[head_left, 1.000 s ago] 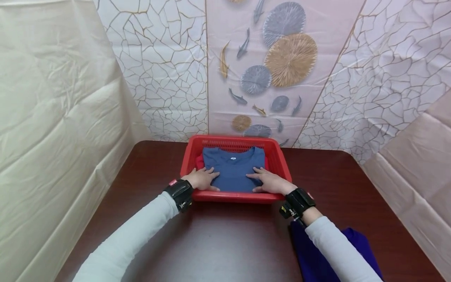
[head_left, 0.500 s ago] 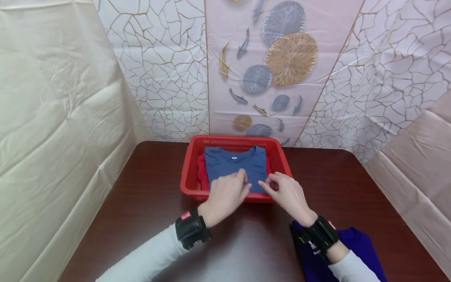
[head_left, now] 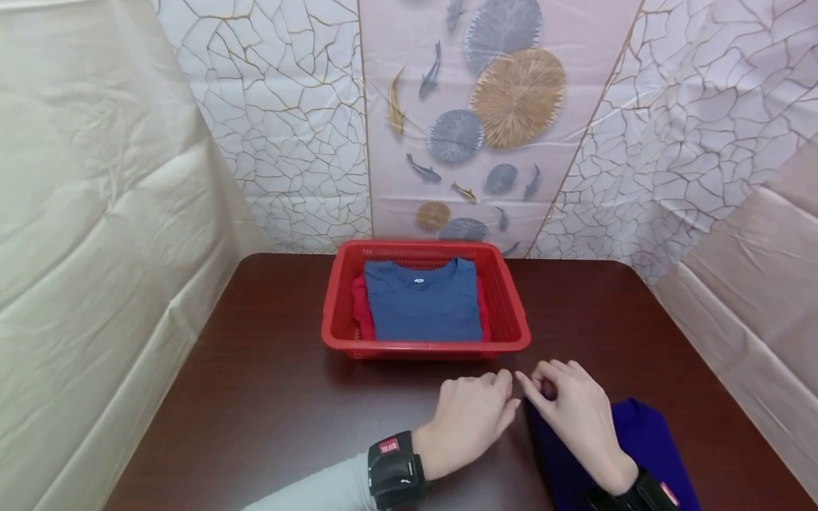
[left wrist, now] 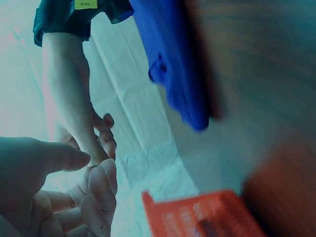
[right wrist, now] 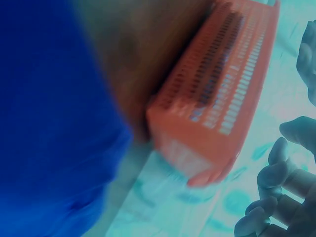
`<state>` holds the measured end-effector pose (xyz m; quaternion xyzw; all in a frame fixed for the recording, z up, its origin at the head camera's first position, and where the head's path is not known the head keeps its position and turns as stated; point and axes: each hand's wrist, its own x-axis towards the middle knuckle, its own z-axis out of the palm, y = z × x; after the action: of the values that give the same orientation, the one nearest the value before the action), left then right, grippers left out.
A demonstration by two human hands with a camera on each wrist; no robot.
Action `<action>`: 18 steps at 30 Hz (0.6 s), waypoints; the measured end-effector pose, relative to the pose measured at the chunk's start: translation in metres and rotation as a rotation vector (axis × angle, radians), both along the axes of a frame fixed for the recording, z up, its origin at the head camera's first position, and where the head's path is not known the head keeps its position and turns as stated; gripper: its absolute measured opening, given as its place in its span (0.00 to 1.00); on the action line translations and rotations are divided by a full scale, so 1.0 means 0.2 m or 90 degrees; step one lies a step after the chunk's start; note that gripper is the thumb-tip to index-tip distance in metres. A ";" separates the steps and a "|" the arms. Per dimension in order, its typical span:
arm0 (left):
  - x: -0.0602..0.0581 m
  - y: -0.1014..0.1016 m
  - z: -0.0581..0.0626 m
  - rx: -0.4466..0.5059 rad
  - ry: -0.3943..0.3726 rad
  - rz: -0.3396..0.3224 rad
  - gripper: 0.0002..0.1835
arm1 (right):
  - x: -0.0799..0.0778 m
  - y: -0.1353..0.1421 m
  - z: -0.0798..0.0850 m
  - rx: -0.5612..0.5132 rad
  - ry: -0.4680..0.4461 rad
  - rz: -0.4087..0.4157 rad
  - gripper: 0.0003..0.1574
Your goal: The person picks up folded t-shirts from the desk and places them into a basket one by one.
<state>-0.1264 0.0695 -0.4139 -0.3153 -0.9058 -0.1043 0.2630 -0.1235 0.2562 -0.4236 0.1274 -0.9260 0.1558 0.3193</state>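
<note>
A folded grey-blue T-shirt (head_left: 424, 305) lies in the red basket (head_left: 418, 347), neckline towards the back, with a red cloth (head_left: 362, 309) showing beneath it on both sides. My left hand (head_left: 465, 419) is in front of the basket, fingers loosely bent, holding nothing. Over the dark-blue garment (head_left: 655, 447) at the right hovers my right hand (head_left: 578, 419), its fingers also loosely curled around nothing. It covers part of that garment. In the right wrist view, the garment appears below that hand's bent fingers (right wrist: 274, 177), to the left.
The brown table (head_left: 287, 397) extends around the basket. A patterned cloth (head_left: 307, 128) hangs behind it, with plain cream drapes (head_left: 108, 270) on the left and pinkish ones (head_left: 754, 284) on the right.
Both hands have lifted off the T-shirt in the basket and come back towards the front right, the right hand ending over the dark-blue garment. The T-shirt stays in the basket.
</note>
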 end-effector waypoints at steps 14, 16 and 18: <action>-0.01 0.25 -0.23 -0.078 -0.019 -0.042 0.14 | 0.28 0.52 -0.10 -0.042 -0.203 -0.257 0.22; -0.02 0.27 -0.25 -0.091 -0.024 -0.028 0.14 | 0.31 0.61 -0.11 -0.044 -0.233 -0.290 0.20; -0.02 0.28 -0.27 -0.107 -0.032 -0.014 0.14 | 0.33 0.69 -0.14 -0.049 -0.249 -0.318 0.19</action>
<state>-0.1309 0.1259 -0.4686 -0.3435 -0.9143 -0.0385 0.2113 -0.0574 0.3943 -0.4507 -0.1482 -0.9660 0.1288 0.1681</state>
